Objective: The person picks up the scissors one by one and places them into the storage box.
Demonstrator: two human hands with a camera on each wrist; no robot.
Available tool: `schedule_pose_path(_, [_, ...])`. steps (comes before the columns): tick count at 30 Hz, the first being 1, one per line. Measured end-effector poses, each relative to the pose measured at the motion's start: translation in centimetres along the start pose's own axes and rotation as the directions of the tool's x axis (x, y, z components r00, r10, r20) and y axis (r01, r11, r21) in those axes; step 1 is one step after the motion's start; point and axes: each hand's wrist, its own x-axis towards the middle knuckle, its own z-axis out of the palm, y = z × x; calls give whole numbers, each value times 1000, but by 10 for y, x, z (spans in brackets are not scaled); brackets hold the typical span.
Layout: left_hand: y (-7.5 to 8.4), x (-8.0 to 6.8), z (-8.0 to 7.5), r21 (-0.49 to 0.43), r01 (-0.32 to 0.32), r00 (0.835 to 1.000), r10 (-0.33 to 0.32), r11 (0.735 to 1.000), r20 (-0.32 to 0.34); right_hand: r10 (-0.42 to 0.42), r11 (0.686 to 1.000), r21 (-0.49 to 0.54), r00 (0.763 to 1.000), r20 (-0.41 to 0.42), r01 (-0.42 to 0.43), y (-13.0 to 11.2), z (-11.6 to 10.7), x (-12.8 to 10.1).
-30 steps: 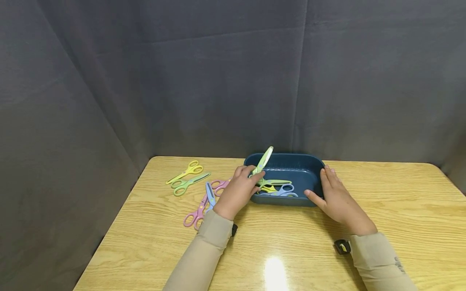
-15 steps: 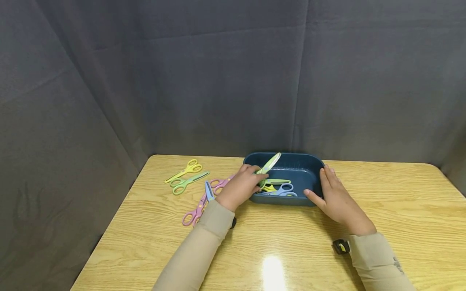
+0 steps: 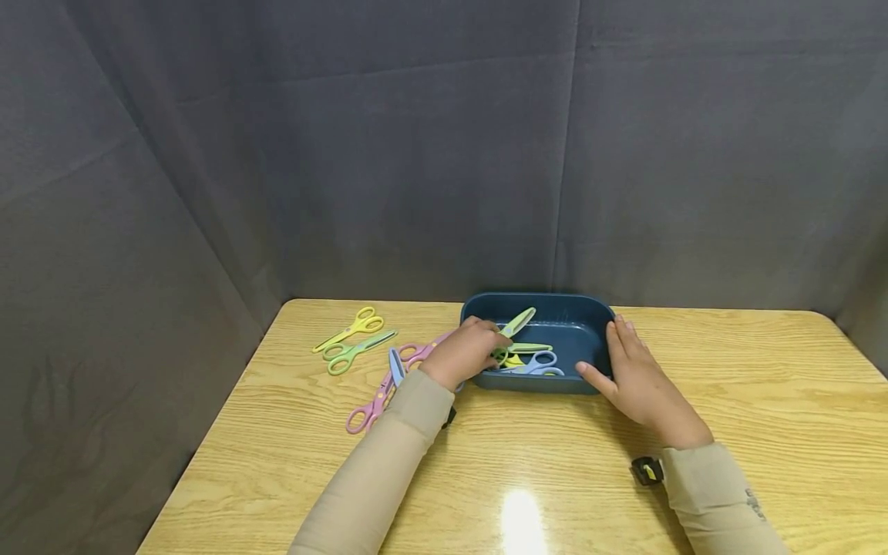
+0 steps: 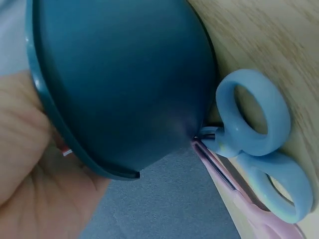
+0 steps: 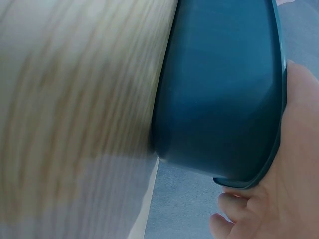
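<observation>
In the head view, my left hand (image 3: 466, 351) reaches over the left end of a dark blue tray (image 3: 570, 383), holding green craft scissors (image 3: 519, 321) by the handles, partly hidden by the fingers. The blades point to the back right, low inside the tray. Beneath lie another green pair, something yellow and blue scissors (image 3: 543, 359). My right hand (image 3: 641, 385) rests against the tray's right end, fingers straight along the outside and thumb at the front rim. The left wrist view shows my left hand (image 4: 30, 164) past the tray's rim, its fingertips hidden behind the wall.
Left of the tray on the wooden table (image 3: 555, 462) lie yellow scissors (image 3: 354, 327), green scissors (image 3: 357, 353), pink scissors (image 3: 371, 405) and blue scissors (image 4: 259, 124), some partly under the left forearm. A grey curtain (image 3: 430, 154) hangs behind the table.
My left hand has moved slightly right and down into the tray, and the green scissors' blades have tipped from steep to nearly flat. My right hand keeps its place on the tray.
</observation>
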Motion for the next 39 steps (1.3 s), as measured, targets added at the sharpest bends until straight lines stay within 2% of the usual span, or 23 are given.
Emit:
schedule_pose_path(6, [-2, 3, 2, 2, -29, 999, 29, 1000, 16, 10, 1000, -7, 1000, 1, -10, 0, 0, 0])
schedule_pose_path(20, [0, 4, 2, -10, -5, 999, 6, 1000, 32, 7, 1000, -4, 1000, 5, -7, 1, 1, 0])
schedule_pose_path(28, [1, 4, 1, -17, 1, 997, 0, 1000, 71, -5, 1000, -2, 1000, 5, 5, 1, 0, 0])
schedule_pose_path(39, [3, 5, 2, -18, 26, 997, -25, 999, 70, -4, 1000, -2, 1000, 0, 4, 1, 0, 0])
